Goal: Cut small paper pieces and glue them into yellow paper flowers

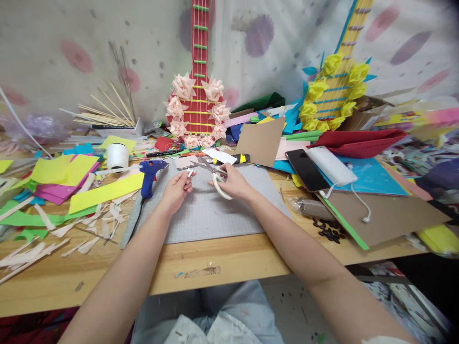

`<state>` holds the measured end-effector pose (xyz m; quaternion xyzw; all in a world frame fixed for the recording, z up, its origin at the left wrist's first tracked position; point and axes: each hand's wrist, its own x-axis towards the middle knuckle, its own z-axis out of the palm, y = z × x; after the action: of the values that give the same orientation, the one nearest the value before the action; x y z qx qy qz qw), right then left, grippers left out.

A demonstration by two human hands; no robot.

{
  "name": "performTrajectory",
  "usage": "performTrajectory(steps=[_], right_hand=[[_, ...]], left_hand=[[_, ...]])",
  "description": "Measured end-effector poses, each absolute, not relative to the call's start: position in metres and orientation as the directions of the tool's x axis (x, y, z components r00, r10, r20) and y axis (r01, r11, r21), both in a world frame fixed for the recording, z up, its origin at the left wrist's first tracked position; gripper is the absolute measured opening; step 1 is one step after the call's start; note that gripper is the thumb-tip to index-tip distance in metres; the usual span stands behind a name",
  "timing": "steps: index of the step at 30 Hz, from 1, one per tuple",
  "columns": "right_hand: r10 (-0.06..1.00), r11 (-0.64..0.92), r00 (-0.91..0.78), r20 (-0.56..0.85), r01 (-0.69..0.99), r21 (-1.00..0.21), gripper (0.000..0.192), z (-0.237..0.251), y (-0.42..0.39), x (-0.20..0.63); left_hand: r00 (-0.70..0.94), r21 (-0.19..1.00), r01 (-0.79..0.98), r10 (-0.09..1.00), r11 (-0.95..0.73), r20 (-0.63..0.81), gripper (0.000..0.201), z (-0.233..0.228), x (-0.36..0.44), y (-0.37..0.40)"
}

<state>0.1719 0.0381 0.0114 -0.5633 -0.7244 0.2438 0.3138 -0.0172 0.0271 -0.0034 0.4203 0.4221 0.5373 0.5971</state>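
Observation:
My left hand (178, 187) pinches a small white scrap of paper (189, 173) above the grey cutting mat (211, 215). My right hand (232, 182) grips cream-handled scissors (214, 175), whose open blades point left toward the scrap. Both hands hover over the far part of the mat, a few centimetres apart. A blue glue gun (149, 175) stands just left of my left hand.
Neon paper sheets (71, 179) and pale offcuts (86, 229) cover the left of the wooden table (229, 260). A red paper guitar (198, 102) and a yellow one (335, 93) lean at the back. A phone (307, 169), power bank (330, 166) and cardboard (387, 215) lie right.

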Motion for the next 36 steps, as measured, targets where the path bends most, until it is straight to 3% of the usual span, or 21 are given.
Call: performTrajectory(steps=[4, 11, 19, 36], right_hand=[[0.948, 0.317, -0.258, 0.189, 0.694, -0.646, 0.036, 0.007, 0.038, 0.161], [0.870, 0.493, -0.409, 0.274, 0.726, -0.479, 0.044, 0.006, 0.023, 0.159], [0.844, 0.530, -0.432, 0.319, 0.761, -0.374, 0.049, 0.001, 0.022, 0.161], [0.841, 0.540, -0.470, 0.270, 0.767, -0.347, 0.044, 0.005, 0.017, 0.161]], left_hand=[[0.158, 0.927, -0.355, 0.985, 0.121, -0.069, 0.030, -0.004, -0.022, 0.023], [0.174, 0.969, -0.219, 0.982, 0.111, -0.073, 0.032, -0.009, -0.018, 0.026], [0.162, 0.996, -0.080, 0.987, 0.035, -0.021, 0.027, 0.001, -0.014, 0.020], [0.080, 0.982, 0.095, 0.984, -0.165, 0.157, 0.013, -0.007, -0.015, 0.019]])
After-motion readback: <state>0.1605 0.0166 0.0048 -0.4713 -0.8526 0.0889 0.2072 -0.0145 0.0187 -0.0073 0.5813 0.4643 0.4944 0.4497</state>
